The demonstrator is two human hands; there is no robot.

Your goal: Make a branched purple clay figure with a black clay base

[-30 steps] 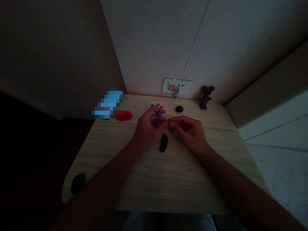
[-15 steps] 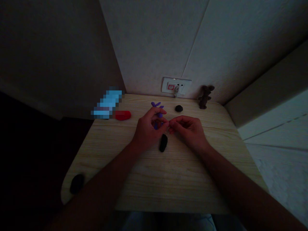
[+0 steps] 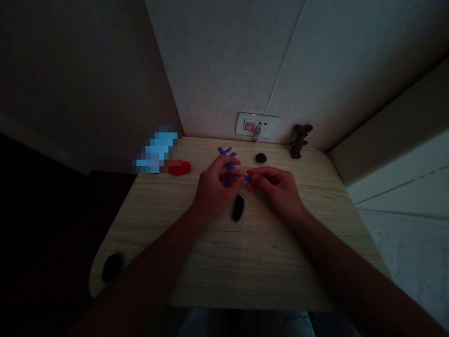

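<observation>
Three black lumps [image 3: 238, 208] lie around my left hand [image 3: 213, 186] and right hand [image 3: 279, 188], both pinching one purple clay piece [image 3: 247, 178].

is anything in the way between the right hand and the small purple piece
Nothing visible: the right hand has its fingertips directly on the small purple piece, opposite the left hand. The oblong black lump lies nearer the person, not between them.
</observation>
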